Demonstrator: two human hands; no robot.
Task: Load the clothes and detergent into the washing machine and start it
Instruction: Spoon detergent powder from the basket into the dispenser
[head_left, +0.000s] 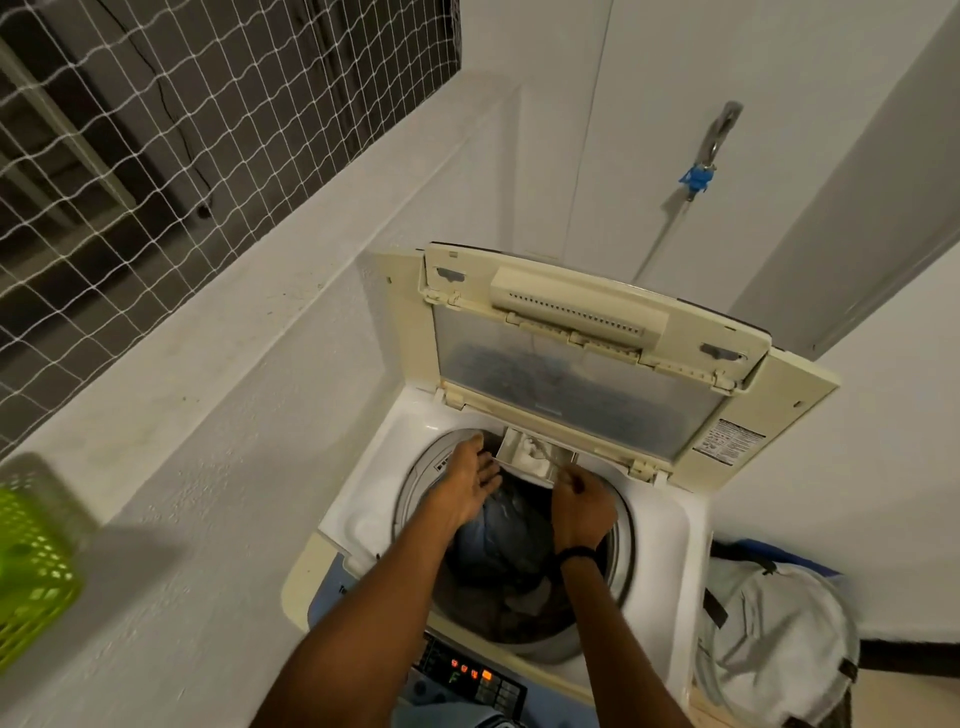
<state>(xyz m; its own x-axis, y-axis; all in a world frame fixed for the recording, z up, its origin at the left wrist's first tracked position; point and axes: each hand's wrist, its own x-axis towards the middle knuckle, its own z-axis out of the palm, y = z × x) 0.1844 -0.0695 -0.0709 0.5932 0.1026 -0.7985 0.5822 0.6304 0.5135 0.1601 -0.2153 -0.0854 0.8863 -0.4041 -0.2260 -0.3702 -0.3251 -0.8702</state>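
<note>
left hand (470, 486): extended, fingers spread, palm up | right hand (582, 501): extended, fingers curled, pinching

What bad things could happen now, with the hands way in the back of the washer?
The white powder in the pulled-out detergent drawer might spill onto the clothes if the right hand tips it.

The propped-up lid stands right above both hands; a bump from the left hand could bring it down on the fingers.

The control panel is already lit, so an arm leaning there might press a button too soon.
</note>
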